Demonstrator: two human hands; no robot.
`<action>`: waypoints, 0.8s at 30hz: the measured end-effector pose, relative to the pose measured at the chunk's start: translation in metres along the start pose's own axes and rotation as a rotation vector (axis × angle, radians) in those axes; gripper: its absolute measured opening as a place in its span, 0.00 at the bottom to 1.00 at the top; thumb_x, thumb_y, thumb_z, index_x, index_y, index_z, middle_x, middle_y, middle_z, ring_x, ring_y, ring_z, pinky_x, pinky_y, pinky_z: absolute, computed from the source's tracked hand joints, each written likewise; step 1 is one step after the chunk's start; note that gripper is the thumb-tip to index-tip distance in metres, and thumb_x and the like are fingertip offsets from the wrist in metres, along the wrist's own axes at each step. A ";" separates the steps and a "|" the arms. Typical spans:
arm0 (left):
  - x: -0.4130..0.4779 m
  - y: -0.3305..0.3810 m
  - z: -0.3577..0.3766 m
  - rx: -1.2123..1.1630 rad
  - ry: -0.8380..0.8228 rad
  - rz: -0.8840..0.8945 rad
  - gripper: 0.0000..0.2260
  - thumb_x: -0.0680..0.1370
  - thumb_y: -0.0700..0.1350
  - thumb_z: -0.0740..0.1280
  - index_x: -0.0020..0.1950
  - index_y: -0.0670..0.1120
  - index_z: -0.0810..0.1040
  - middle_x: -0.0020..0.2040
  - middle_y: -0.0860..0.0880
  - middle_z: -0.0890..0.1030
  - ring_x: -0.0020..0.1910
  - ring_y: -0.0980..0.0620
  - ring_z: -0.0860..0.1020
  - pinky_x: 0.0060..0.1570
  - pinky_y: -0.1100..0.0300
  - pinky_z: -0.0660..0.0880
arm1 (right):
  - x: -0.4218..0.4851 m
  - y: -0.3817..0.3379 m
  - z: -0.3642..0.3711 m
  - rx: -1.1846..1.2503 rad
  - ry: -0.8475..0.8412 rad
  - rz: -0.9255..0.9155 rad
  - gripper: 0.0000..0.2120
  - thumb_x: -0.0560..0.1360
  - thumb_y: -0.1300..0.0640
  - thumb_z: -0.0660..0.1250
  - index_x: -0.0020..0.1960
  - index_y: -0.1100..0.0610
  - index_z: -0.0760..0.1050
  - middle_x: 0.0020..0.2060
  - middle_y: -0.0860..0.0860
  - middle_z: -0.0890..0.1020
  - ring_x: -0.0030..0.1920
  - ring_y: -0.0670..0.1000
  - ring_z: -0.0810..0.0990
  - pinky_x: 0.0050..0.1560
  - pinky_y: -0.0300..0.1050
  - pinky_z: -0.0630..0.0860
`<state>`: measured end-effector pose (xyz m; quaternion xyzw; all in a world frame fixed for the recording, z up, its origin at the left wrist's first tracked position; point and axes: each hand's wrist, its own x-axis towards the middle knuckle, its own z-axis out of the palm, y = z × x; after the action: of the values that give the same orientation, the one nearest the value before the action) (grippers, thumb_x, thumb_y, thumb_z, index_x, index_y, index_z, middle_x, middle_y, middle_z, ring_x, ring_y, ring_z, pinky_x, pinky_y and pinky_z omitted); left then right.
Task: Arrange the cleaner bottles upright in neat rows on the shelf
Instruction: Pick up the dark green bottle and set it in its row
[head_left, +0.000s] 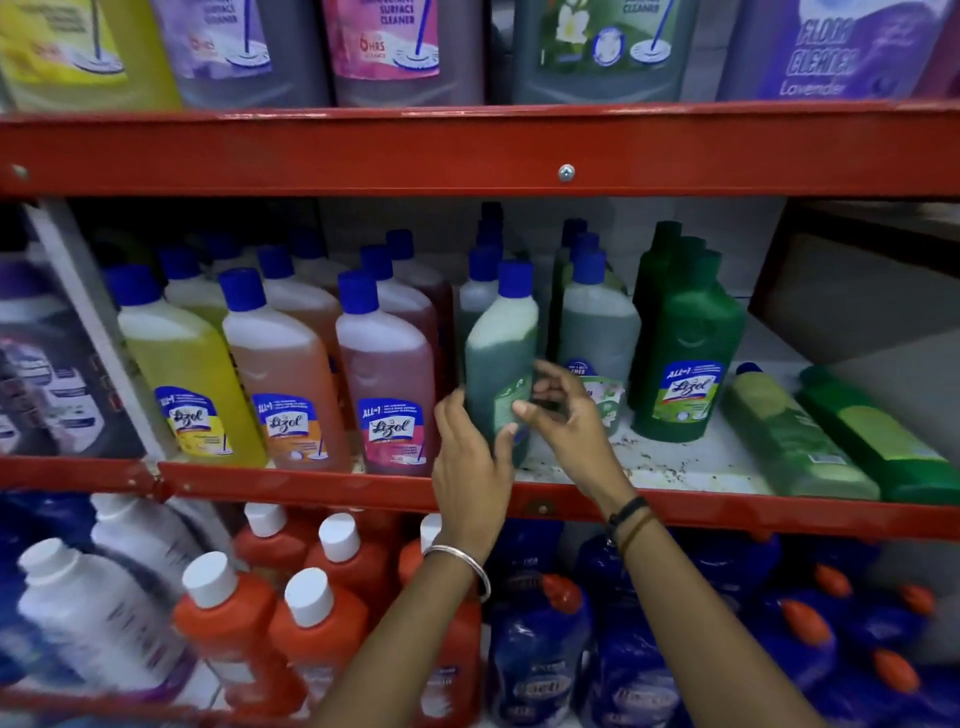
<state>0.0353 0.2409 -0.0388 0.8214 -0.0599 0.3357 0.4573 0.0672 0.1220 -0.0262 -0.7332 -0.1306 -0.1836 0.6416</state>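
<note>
From the head view, the person works at the middle shelf (675, 470), where a green bottle (501, 358) with a blue cap stands at the front edge, turned so its label faces sideways, between the pink bottle (387, 374) and a paler green row. The left hand (470, 462) wraps its lower left side, and the right hand (558, 415) pinches the lower right edge with its fingers (524, 413), so both hands are grasping the bottle. To the far right, two green bottles (795, 436) lie flat on the shelf, not yet stood up. The risk looks like this: the bottle sits close to the shelf lip, so a hasty twist could tip it forward, or nudge the pink neighbour out of line.
</note>
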 end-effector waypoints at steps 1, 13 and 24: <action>-0.001 0.000 -0.001 -0.002 0.011 0.014 0.21 0.76 0.47 0.64 0.65 0.41 0.64 0.62 0.43 0.70 0.56 0.46 0.74 0.43 0.54 0.74 | -0.001 0.001 0.002 0.008 0.015 0.003 0.19 0.71 0.59 0.70 0.54 0.39 0.70 0.52 0.52 0.75 0.52 0.43 0.76 0.50 0.31 0.75; -0.012 -0.013 -0.004 -0.140 -0.229 0.033 0.29 0.75 0.33 0.64 0.73 0.39 0.54 0.72 0.40 0.56 0.70 0.48 0.64 0.67 0.66 0.60 | -0.006 -0.005 0.006 -0.027 -0.063 0.034 0.18 0.70 0.55 0.72 0.58 0.50 0.72 0.57 0.52 0.78 0.56 0.47 0.79 0.55 0.40 0.77; -0.002 -0.004 -0.002 0.119 -0.243 -0.108 0.38 0.74 0.39 0.67 0.74 0.38 0.45 0.70 0.37 0.63 0.68 0.39 0.66 0.64 0.50 0.67 | 0.002 0.004 0.006 0.052 -0.109 0.044 0.14 0.74 0.51 0.65 0.59 0.52 0.73 0.58 0.55 0.80 0.56 0.49 0.81 0.54 0.42 0.79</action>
<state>0.0343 0.2449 -0.0421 0.8837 -0.0504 0.2114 0.4146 0.0710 0.1272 -0.0297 -0.7278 -0.1539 -0.1256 0.6564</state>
